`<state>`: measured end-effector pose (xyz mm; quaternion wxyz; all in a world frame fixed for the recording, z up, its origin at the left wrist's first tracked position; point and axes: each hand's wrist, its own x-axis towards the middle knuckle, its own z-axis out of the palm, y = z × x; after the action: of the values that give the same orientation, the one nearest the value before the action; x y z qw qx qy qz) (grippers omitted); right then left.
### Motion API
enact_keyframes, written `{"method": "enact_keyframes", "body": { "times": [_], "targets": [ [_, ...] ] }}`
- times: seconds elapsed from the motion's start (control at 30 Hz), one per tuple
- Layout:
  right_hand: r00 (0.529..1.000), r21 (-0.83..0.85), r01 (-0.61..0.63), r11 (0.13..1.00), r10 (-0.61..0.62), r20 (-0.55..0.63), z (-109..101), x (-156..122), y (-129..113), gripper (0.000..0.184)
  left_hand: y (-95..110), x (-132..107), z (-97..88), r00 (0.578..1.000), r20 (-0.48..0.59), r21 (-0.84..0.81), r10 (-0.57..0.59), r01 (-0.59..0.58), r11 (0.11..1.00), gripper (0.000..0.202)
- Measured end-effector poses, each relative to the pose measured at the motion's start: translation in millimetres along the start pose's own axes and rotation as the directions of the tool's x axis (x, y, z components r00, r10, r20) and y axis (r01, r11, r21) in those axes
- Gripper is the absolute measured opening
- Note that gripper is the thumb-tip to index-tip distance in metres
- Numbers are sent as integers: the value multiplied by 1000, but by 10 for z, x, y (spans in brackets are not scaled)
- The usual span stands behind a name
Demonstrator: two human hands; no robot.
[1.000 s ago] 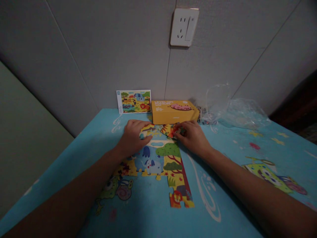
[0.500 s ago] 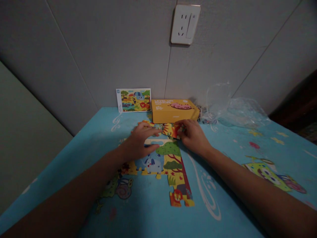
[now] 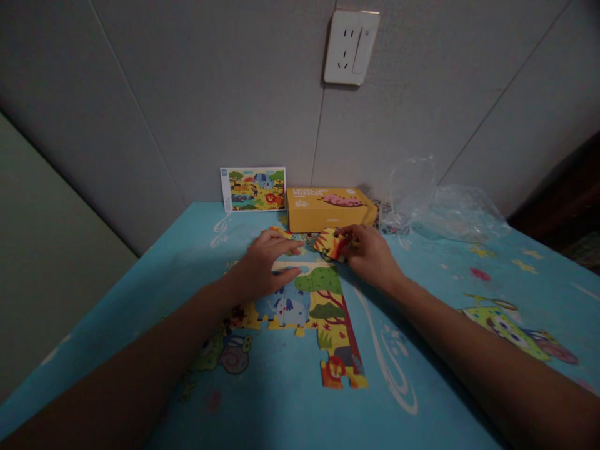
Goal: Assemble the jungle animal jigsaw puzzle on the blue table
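Between the thumb and fingers of my right hand (image 3: 370, 255) is a puzzle piece (image 3: 327, 244), yellow and orange-red, tilted up just in front of the yellow box. My left hand (image 3: 267, 262) hovers with fingers apart over the left part of the joined puzzle (image 3: 325, 294), holding nothing. That puzzle shows a blue elephant, green trees and, at its lower right corner, a lion. Loose puzzle pieces (image 3: 281, 232) lie behind my left hand, partly hidden by it. My left forearm covers the puzzle's left edge.
A picture card (image 3: 257, 189) leans on the wall beside the yellow puzzle box (image 3: 323, 215). Crumpled clear plastic bags (image 3: 462, 212) lie at the back right. A blue cartoon-printed cloth (image 3: 422, 369) covers the table. On the wall is a socket (image 3: 351, 47).
My right hand has shifted slightly right, and the puzzle piece in it has lifted and turned away from the pieces beside it. My left hand has barely moved.
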<state>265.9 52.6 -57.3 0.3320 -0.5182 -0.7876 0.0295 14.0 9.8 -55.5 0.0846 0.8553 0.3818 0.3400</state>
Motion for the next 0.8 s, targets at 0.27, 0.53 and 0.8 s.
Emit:
{"method": "enact_keyframes", "body": {
  "times": [0.27, 0.53, 0.8],
  "targets": [
    [987, 234, -159, 959, 150, 56, -106, -31, -171, 10, 15, 25, -1, 996, -38, -63, -85, 82, 995, 44],
    [986, 261, 66, 963, -103, 131, -92, -133, -396, 18, 72, 69, -13, 941, -192, -156, -280, 252, 955, 21],
    [999, -42, 38, 998, -37, 22, -7, -23, 2, 32, -393, 43, -167, 415, -543, -218, -730, 770, 600, 41]
  ]
}}
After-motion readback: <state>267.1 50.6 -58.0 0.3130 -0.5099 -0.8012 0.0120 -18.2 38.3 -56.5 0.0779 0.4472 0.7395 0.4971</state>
